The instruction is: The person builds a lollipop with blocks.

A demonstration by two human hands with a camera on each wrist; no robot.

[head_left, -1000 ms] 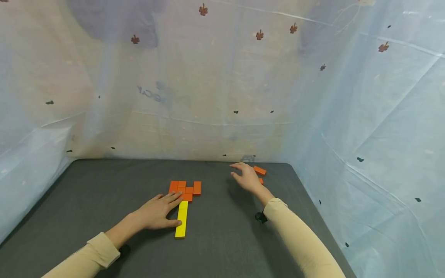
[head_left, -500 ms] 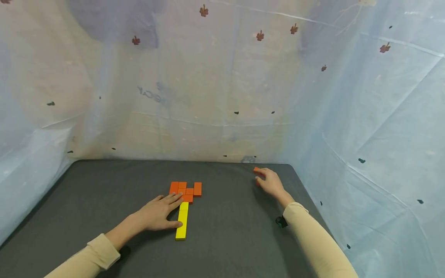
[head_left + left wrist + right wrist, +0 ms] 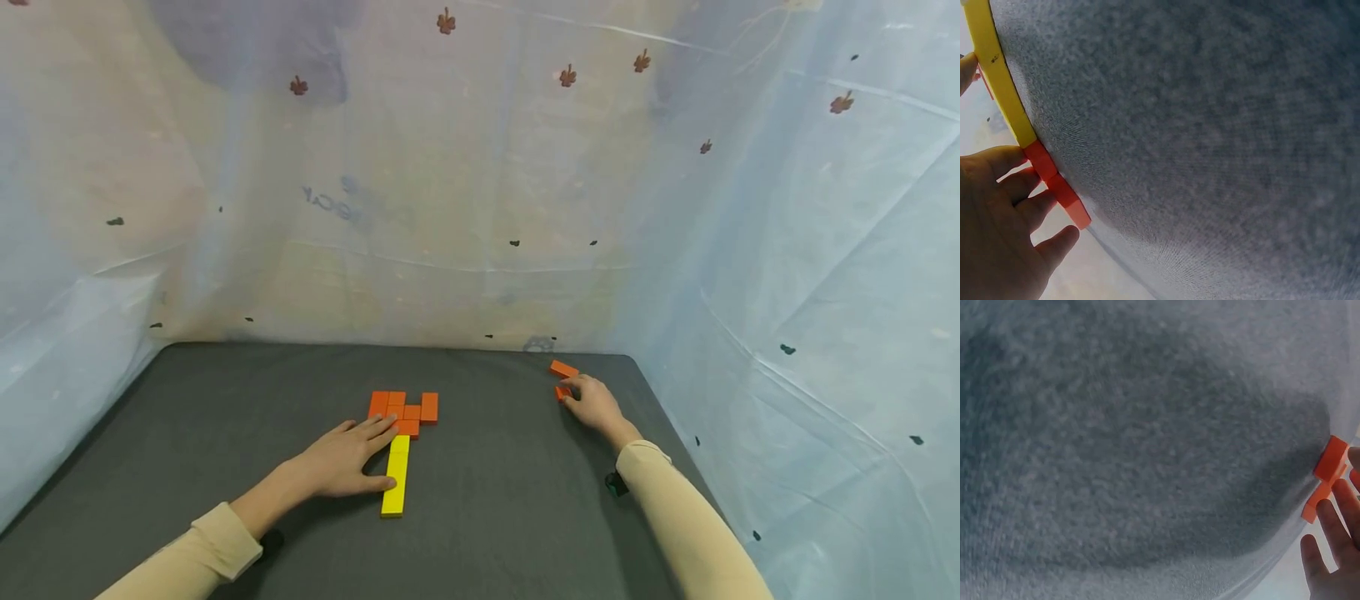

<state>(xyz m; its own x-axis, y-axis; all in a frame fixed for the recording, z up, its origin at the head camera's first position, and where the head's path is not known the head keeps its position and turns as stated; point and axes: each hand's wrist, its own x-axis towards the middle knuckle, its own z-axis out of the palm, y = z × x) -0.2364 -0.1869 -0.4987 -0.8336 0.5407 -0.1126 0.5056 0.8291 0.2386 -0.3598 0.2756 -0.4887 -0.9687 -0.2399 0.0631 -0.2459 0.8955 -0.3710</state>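
Observation:
My left hand (image 3: 341,458) lies flat with spread fingers. Its fingertips rest on a cluster of flat orange blocks (image 3: 429,408), and its thumb touches a yellow strip of blocks (image 3: 395,483) running toward me from the cluster. In the left wrist view, the left hand (image 3: 997,215) lines up along the yellow blocks (image 3: 999,81) and orange blocks (image 3: 1066,199). At the far right, my right hand (image 3: 596,404) has thumb and forefinger right at a loose orange block (image 3: 562,392); I cannot tell whether they pinch it. Another orange block (image 3: 564,369) lies just beyond.
A dark grey cloth-covered table (image 3: 487,500) carries everything. Pale plastic sheeting (image 3: 420,208) with leaf prints hangs behind it and along both sides. In the right wrist view, orange blocks (image 3: 1332,457) sit by the right fingers.
The right hand has moved right from beside the loose orange blocks onto them, then slightly back toward me, uncovering the far block. The left hand has stayed in place.

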